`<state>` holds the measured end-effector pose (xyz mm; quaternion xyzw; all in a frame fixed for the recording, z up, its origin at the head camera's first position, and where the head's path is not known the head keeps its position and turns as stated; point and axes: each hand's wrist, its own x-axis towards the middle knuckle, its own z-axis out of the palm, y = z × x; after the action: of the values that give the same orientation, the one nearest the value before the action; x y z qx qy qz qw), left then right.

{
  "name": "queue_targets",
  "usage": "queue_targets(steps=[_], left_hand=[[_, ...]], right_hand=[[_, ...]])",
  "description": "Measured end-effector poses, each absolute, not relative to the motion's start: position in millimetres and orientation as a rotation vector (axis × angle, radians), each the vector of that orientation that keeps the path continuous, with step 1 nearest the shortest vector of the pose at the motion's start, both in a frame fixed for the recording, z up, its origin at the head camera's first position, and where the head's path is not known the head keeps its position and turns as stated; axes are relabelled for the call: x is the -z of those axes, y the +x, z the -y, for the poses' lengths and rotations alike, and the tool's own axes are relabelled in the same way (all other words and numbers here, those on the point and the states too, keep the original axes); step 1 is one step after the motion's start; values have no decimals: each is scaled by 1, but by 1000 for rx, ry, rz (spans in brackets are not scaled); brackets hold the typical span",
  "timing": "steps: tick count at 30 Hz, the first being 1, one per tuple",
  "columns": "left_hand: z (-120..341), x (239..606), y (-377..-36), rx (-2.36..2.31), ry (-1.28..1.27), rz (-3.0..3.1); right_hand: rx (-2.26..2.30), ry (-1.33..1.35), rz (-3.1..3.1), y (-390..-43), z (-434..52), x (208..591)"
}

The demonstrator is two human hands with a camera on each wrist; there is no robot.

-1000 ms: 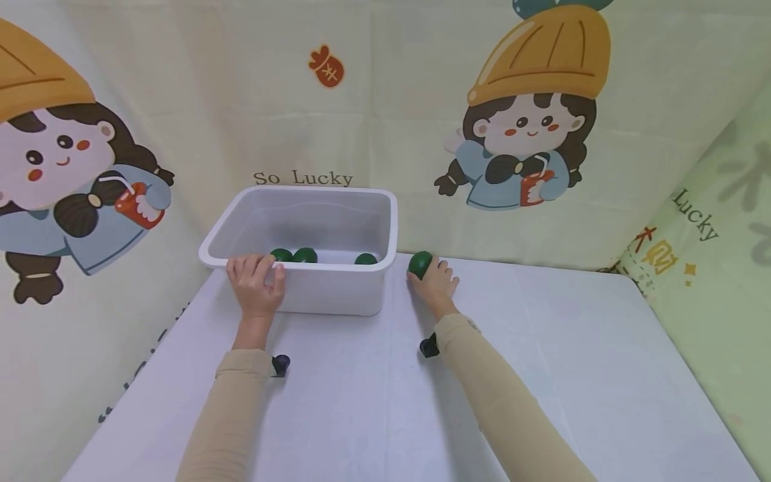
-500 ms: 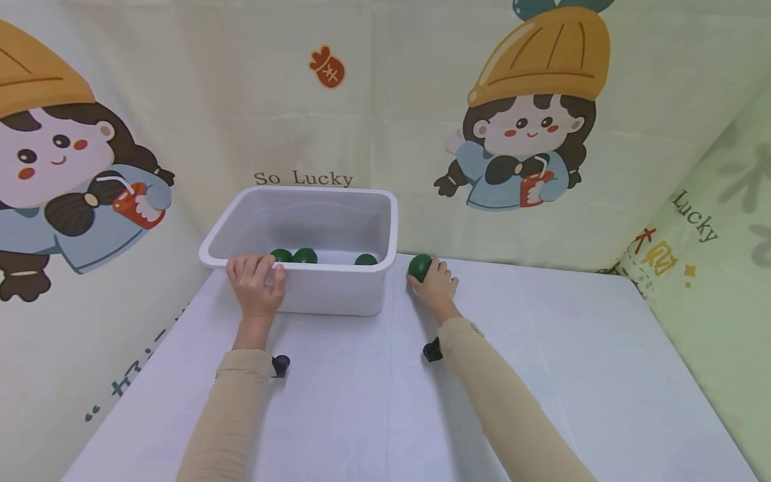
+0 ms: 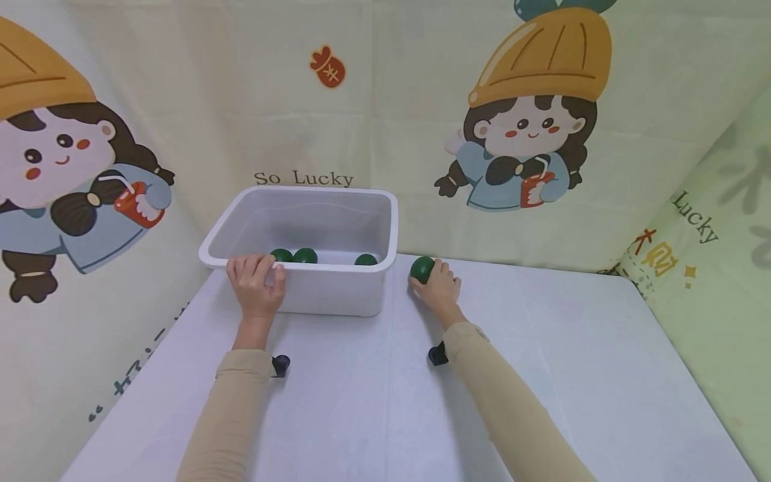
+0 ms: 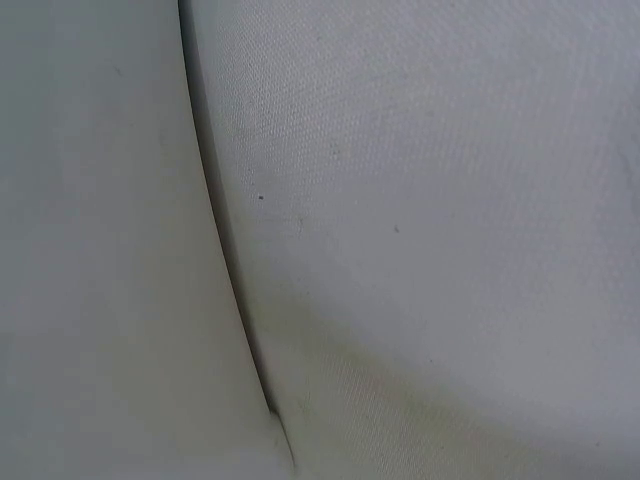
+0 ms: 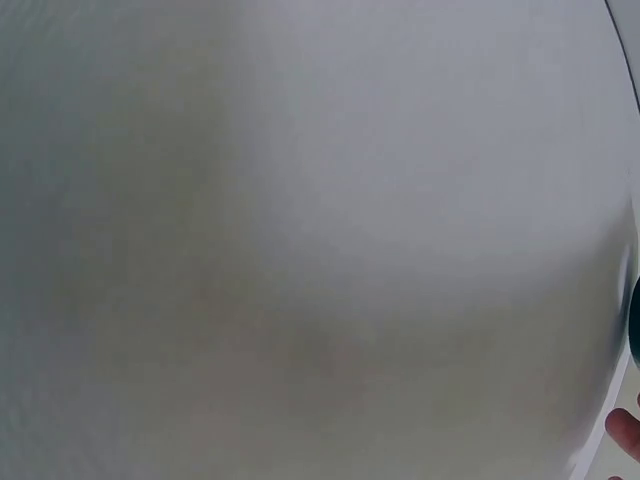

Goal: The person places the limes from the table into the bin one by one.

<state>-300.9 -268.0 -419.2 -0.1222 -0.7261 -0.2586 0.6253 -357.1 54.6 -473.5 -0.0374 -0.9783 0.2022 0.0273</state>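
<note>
A white plastic bin (image 3: 325,289) stands at the back left of the table in the head view. My left hand (image 3: 253,284) grips its front rim, fingers over the edge and thumb on the near side. Several dark green rounded objects lie inside, among them one (image 3: 305,256) near the middle and another (image 3: 365,260) farther right; the front wall hides their lower parts. Right of the bin, my right hand (image 3: 440,286) holds a similar smooth, dark green, slightly oval object (image 3: 421,269) from its right side. In the right wrist view only fingertips (image 5: 625,432) show at the right edge.
The table (image 3: 361,402) has a white cover. A printed cloth (image 3: 415,120) hangs close behind the bin, and similar cloth lines both sides. Each wrist wears a small black camera, such as the right one (image 3: 438,354).
My right hand, with the green object in it, has shifted slightly nearer and to the right. The left hand and the bin have stayed where they were.
</note>
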Motion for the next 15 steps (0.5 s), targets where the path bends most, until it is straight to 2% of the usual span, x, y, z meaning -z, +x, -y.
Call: queue_targets(steps=[15], left_hand=[[267,417,-302,586,-280,1670]], right_hand=[[-650,-66,2939,-356,-64,469]])
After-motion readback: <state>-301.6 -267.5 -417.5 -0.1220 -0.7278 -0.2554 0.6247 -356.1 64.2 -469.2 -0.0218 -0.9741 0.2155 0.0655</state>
